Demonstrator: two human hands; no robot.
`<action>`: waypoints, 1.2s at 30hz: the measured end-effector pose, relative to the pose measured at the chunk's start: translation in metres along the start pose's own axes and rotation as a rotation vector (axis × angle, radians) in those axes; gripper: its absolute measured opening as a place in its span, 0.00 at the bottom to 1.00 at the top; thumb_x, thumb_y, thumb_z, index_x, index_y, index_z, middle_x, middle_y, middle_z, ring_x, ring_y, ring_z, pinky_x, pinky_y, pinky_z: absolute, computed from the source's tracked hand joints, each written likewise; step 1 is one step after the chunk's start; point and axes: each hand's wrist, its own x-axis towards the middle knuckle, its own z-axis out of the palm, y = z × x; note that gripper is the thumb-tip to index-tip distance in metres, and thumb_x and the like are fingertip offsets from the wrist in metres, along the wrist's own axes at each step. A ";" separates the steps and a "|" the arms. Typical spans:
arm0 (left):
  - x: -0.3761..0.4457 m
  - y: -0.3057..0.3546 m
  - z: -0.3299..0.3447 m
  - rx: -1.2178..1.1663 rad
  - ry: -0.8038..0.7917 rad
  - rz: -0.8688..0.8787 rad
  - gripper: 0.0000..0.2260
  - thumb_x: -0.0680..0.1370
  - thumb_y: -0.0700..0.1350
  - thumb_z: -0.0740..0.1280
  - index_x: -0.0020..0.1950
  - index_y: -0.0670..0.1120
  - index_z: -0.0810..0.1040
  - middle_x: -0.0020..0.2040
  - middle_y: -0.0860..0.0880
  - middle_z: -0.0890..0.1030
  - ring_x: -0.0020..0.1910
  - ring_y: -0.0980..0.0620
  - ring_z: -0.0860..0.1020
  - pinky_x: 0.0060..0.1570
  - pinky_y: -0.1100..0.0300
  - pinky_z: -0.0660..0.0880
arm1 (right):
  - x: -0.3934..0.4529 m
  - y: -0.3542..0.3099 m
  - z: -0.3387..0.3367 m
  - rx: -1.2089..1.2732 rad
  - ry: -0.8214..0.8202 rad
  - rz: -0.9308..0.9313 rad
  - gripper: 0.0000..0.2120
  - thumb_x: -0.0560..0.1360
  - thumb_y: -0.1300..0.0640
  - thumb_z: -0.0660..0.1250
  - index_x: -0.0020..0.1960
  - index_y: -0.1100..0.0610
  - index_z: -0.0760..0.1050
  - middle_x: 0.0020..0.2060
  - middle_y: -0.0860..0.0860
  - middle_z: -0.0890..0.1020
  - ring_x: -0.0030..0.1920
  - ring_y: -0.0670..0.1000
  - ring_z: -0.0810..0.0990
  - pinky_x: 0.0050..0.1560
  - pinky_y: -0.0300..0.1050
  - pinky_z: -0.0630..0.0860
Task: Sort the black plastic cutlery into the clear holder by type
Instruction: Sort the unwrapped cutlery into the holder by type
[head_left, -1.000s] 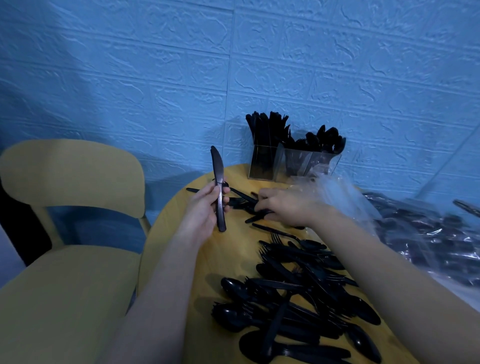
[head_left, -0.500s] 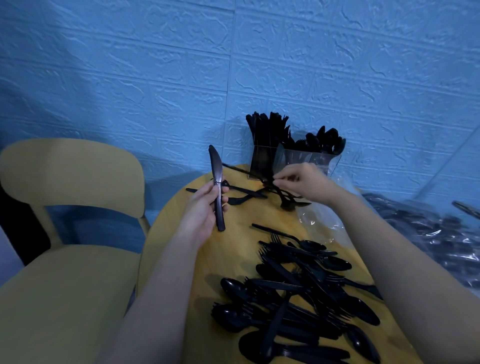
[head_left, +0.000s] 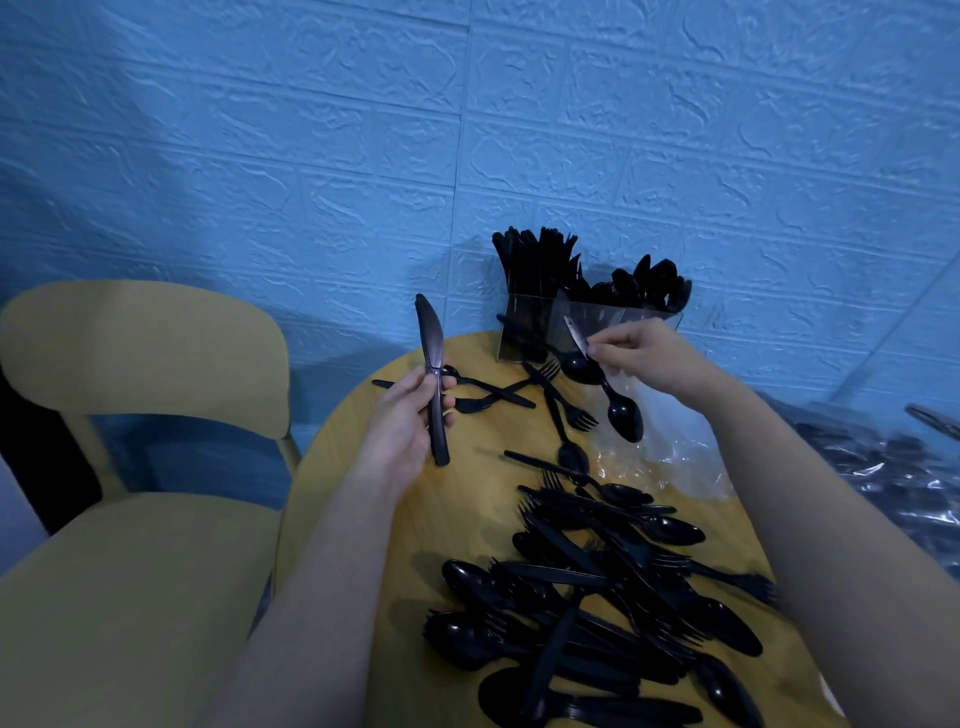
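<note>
Near the clear holder at the table's far edge, right hand pinches a spoon handle — bowl dangling low. Left hand fingers clamp an upright knife. Risk: loose pinch — spoon could slip or land in the wrong compartment.

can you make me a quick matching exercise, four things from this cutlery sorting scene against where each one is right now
Things:
1. knife
2. spoon
3. clear holder
4. chair

Places:
A. stands at the table's far edge by the blue wall, packed with black cutlery
B. held upright in the left hand
C. left of the table
D. hangs bowl-down from the right hand, in front of the holder

Pairs: 1-B, 2-D, 3-A, 4-C
</note>
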 end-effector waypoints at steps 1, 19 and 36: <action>0.000 0.000 0.000 -0.004 0.004 0.000 0.14 0.82 0.38 0.55 0.65 0.40 0.74 0.42 0.49 0.77 0.36 0.55 0.73 0.37 0.62 0.72 | 0.000 0.001 0.000 -0.001 -0.005 0.009 0.05 0.78 0.58 0.66 0.50 0.53 0.79 0.24 0.37 0.78 0.29 0.33 0.74 0.36 0.28 0.69; 0.002 0.005 -0.007 -0.105 0.073 0.020 0.14 0.83 0.37 0.53 0.66 0.41 0.72 0.40 0.50 0.75 0.36 0.55 0.71 0.39 0.61 0.70 | 0.001 0.011 0.015 -0.005 -0.145 0.023 0.07 0.79 0.59 0.64 0.47 0.57 0.80 0.26 0.42 0.77 0.29 0.37 0.73 0.36 0.32 0.70; 0.000 -0.003 -0.004 0.001 -0.008 -0.028 0.15 0.82 0.38 0.56 0.67 0.40 0.72 0.41 0.50 0.76 0.36 0.56 0.72 0.39 0.62 0.71 | -0.008 0.000 0.022 -0.317 -0.212 -0.006 0.11 0.78 0.49 0.65 0.50 0.54 0.82 0.44 0.43 0.82 0.41 0.38 0.75 0.40 0.33 0.69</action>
